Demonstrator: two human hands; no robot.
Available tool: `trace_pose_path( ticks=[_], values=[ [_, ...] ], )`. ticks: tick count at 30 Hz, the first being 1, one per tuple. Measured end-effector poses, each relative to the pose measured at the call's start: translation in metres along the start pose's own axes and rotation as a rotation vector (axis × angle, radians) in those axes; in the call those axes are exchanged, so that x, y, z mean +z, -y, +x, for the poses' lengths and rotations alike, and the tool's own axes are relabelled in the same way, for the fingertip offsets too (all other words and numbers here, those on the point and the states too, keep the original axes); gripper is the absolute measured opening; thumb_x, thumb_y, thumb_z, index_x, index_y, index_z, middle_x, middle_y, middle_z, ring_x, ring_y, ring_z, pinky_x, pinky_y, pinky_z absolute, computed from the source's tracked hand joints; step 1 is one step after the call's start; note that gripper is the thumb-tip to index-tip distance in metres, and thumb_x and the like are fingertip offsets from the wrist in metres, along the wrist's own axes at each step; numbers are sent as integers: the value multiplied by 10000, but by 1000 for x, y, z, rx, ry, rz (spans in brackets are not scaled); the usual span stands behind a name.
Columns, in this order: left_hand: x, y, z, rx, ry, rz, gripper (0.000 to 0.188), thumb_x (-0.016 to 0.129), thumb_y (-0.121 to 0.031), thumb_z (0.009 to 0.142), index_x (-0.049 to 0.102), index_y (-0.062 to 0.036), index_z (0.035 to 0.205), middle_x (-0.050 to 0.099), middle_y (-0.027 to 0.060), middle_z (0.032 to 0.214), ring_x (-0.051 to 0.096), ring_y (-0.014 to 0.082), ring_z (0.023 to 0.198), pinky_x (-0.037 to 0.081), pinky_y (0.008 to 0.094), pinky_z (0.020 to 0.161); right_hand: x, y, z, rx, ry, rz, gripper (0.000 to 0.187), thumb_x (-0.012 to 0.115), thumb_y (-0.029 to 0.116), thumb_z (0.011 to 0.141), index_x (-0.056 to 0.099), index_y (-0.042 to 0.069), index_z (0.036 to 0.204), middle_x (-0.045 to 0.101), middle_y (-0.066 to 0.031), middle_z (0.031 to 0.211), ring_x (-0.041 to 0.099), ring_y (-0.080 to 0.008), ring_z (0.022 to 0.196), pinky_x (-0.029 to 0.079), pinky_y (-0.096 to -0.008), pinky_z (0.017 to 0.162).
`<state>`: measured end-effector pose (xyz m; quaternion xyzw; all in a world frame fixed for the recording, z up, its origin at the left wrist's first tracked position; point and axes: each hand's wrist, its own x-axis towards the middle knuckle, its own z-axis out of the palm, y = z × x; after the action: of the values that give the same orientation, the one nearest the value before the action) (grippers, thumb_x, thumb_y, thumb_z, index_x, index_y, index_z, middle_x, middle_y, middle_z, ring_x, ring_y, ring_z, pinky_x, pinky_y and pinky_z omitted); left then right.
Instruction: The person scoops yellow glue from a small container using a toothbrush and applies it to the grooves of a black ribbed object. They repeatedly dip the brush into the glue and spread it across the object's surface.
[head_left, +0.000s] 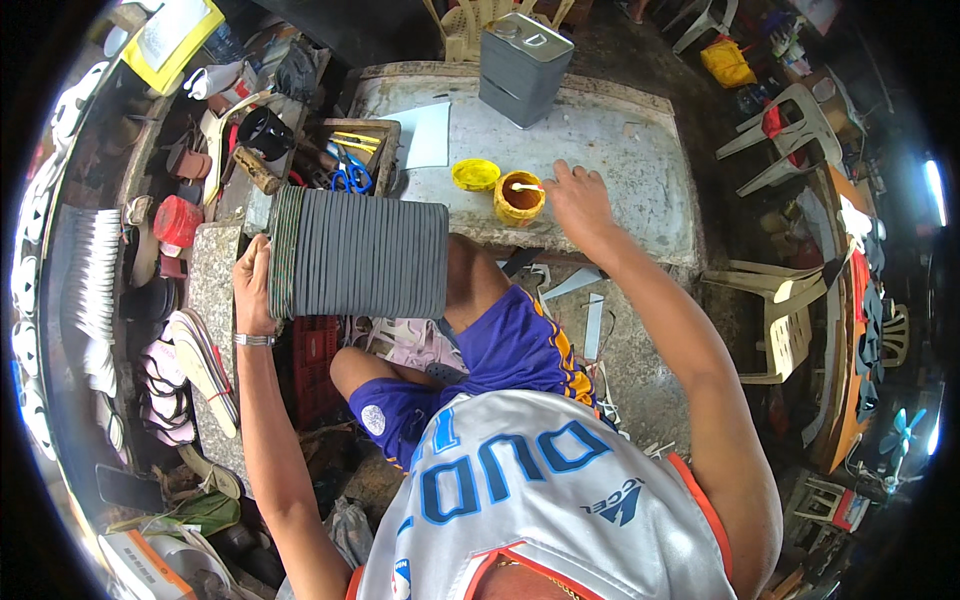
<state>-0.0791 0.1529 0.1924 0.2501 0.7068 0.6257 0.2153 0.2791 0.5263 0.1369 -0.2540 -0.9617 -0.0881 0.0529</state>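
My left hand (pixel 256 282) is wrapped round the left end of a thick stack of dark grey sheets (pixel 365 255). The sheets stand edge-on, packed tight, and several at the left end have green and reddish edges. Over the table's near edge, my right hand (pixel 582 200) has its fingers curled at the end of a small white and red brush (pixel 525 187). The brush's other end is inside a yellow-smeared pot (pixel 519 208) with brownish contents. Left of the pot lies a round yellow lid (pixel 475 175).
A grey metal can (pixel 523 75) stands at the back of the worn table (pixel 620 150). Pale paper (pixel 425 135) lies left of it. Blue-handled scissors (pixel 350 172) sit in a wooden tray. Plastic chairs (pixel 785 140) stand at the right; sandals and soles (pixel 205 365) crowd the left.
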Motion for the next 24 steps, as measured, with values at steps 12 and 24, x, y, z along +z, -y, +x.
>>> trace_pose_path(
  ticks=[12, 24],
  values=[
    [-6, 6, 2, -43, 32, -8, 241, 567, -183, 1164, 530, -129, 932, 392, -102, 872, 330, 15, 779, 317, 224, 676, -44, -2, 2, 34, -39, 36, 178, 706, 62, 893, 819, 96, 1026, 658, -123, 1157, 709, -328, 1035, 547, -498, 887],
    [1, 5, 12, 82, 29, 104, 265, 593, -186, 1139, 498, -117, 902, 388, -98, 871, 335, 27, 793, 315, 233, 695, -91, -9, -56, 221, -230, 330, 344, 662, 30, 986, 730, 145, 1303, 680, -106, 1103, 705, -357, 1044, 583, -475, 864]
  ],
)
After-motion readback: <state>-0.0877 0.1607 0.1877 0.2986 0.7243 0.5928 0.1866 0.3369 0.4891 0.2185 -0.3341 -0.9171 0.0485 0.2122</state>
